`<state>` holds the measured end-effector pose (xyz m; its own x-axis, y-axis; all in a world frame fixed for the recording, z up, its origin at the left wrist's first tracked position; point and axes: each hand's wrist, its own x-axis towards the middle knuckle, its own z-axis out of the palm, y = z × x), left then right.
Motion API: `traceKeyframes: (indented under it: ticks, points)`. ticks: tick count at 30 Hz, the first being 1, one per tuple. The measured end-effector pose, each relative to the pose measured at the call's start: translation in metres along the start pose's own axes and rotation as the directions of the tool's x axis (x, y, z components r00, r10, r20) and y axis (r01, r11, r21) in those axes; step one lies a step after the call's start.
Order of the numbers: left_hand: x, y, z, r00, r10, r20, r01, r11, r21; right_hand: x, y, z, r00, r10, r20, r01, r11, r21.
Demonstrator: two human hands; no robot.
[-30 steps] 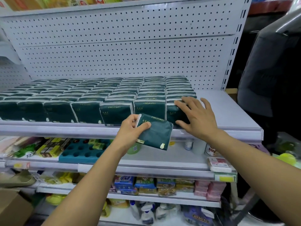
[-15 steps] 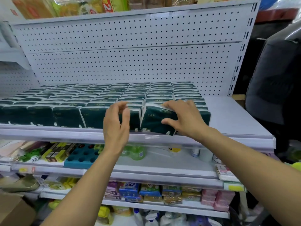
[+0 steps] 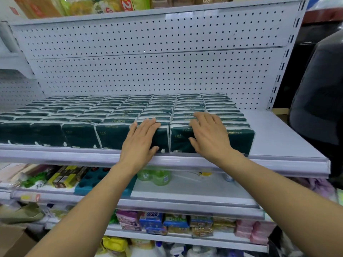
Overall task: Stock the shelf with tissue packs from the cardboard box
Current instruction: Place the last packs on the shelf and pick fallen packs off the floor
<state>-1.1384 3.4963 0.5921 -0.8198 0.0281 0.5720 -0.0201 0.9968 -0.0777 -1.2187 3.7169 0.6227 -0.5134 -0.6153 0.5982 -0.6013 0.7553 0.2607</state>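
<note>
Tissue packs [image 3: 118,115] fill the shelf [image 3: 278,138]; flat, straight-fingered left hand [image 3: 142,140] and right hand [image 3: 209,136] press the front row.

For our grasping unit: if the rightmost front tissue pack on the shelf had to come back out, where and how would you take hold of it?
Probably by its two narrow sides, from the front. The rightmost front tissue pack stands upright at the shelf edge with bare shelf to its right, so a thumb fits there; the right hand presses flat on the neighbour pack to its left.
</note>
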Motion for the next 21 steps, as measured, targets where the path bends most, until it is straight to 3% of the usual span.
traceKeyframes:
  ticks: [6,12,21]
  points:
    - [0.003,0.001,0.007,0.999,0.007,-0.034,-0.007,1.0,0.012,-0.004,-0.011,0.015,0.992,-0.097,0.08,0.1,0.994,-0.035]
    - [0.002,0.0,0.011,0.998,0.021,-0.057,-0.02,1.0,0.022,-0.001,-0.022,0.021,0.986,-0.003,0.169,0.017,0.996,-0.084]
    - [-0.002,-0.001,-0.009,0.999,0.017,-0.048,-0.017,1.0,0.008,-0.005,-0.037,0.0,0.993,0.058,0.1,-0.064,0.996,0.059]
